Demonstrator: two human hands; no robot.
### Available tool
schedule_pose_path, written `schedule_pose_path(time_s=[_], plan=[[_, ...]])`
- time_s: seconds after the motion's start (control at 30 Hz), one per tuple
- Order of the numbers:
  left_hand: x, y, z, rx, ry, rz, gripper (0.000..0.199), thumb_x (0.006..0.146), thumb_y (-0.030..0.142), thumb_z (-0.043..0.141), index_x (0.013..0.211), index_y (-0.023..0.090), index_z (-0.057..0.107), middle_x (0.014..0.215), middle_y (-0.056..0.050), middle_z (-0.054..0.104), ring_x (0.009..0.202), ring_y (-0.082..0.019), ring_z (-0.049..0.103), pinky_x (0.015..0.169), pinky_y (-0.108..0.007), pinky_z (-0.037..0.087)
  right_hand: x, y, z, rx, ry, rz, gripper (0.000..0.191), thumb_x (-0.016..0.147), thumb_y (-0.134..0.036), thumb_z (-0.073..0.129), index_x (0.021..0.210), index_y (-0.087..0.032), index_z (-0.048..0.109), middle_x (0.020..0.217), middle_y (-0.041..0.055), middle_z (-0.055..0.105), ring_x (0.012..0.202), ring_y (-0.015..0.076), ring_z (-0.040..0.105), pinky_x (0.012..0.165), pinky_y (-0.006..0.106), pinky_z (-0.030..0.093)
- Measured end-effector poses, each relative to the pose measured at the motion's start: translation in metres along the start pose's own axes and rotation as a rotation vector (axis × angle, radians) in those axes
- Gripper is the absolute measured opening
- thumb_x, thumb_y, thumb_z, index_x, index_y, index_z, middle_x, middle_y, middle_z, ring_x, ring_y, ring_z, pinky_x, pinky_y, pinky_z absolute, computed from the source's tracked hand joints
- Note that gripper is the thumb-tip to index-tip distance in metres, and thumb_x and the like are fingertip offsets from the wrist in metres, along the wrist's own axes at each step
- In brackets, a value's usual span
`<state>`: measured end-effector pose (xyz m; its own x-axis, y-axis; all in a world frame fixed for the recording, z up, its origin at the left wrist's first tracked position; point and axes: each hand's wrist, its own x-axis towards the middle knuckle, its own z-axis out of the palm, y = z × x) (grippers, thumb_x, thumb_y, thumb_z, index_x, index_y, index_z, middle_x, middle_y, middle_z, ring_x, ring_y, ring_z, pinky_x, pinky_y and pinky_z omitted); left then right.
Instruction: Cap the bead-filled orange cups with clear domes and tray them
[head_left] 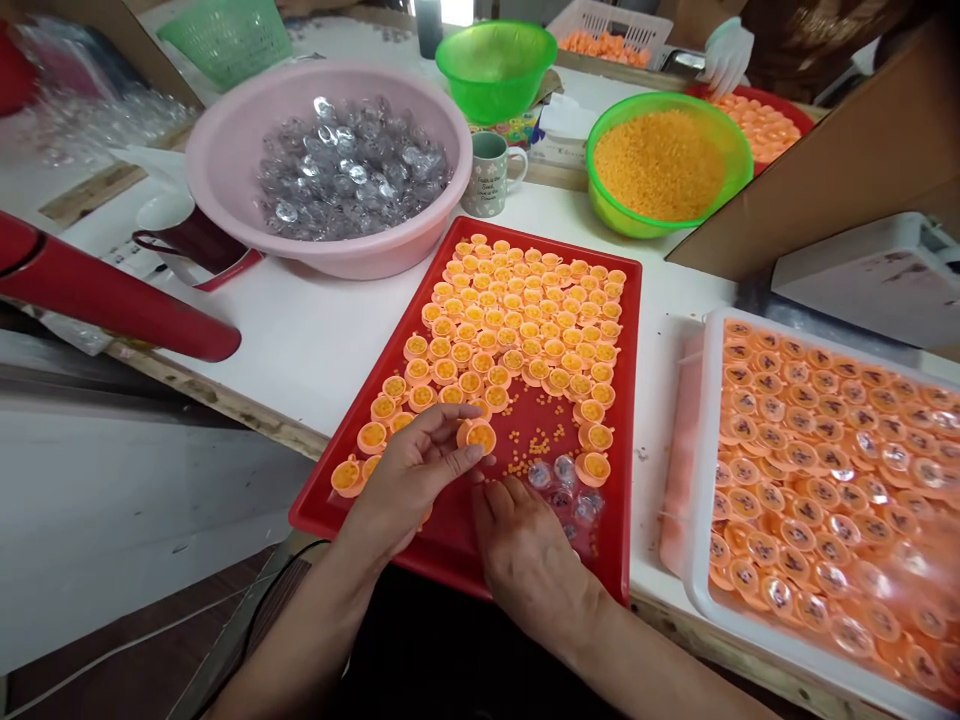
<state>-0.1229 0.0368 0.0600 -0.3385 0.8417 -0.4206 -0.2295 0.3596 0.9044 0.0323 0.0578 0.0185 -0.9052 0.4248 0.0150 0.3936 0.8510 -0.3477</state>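
Observation:
My left hand pinches a small orange toy cup with yellow-orange bits inside, held above the red tray. Just below it, my right hand is closed over the tray with the fingertips together; whatever they grip is hidden. Rows of similar small orange cups on saucers cover the tray's far part and its sides. Loose orange beads are scattered near my fingers. Beside my right hand lie several clear round plastic caps.
A pink basin holds many clear caps. Behind the tray stand a mug and a green bowl of orange beads. To the right, a white bin holds capped orange cups. A co-worker's gloved hand is at the back right.

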Motion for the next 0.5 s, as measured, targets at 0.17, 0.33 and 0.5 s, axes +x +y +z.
schedule_pose_path(time_s=[0.17, 0.33, 0.5], plan=[[0.001, 0.001, -0.001, -0.005, 0.045, 0.011, 0.026, 0.08, 0.028, 0.074, 0.105, 0.024, 0.068, 0.094, 0.0, 0.067, 0.085, -0.014, 0.065, 0.072, -0.021, 0.054, -0.004, 0.02, -0.007, 0.237, 0.042, 0.145, 0.028, 0.081, 0.004, 0.048, 0.095, -0.012, 0.066, 0.089, 0.0136, 0.065, 0.077, 0.025, 0.06, 0.072, 0.041, 0.052], [0.002, -0.001, 0.0, 0.038, -0.004, 0.001, 0.028, 0.08, 0.025, 0.073, 0.108, 0.025, 0.069, 0.102, 0.0, 0.069, 0.092, -0.015, 0.063, 0.075, -0.021, 0.054, -0.018, 0.044, -0.031, 1.143, 0.104, 0.512, 0.007, 0.086, -0.015, 0.061, 0.09, -0.021, 0.061, 0.077, -0.0008, 0.062, 0.069, 0.0137, 0.059, 0.063, 0.025, 0.049], [0.002, -0.001, 0.013, 0.153, -0.156, -0.011, 0.025, 0.083, 0.023, 0.07, 0.108, 0.024, 0.068, 0.103, -0.001, 0.071, 0.095, -0.017, 0.065, 0.076, -0.023, 0.054, -0.033, 0.05, -0.048, 1.54, 0.153, 0.596, 0.014, 0.079, -0.021, 0.075, 0.084, -0.021, 0.062, 0.077, -0.003, 0.063, 0.067, 0.01, 0.058, 0.063, 0.022, 0.049]])
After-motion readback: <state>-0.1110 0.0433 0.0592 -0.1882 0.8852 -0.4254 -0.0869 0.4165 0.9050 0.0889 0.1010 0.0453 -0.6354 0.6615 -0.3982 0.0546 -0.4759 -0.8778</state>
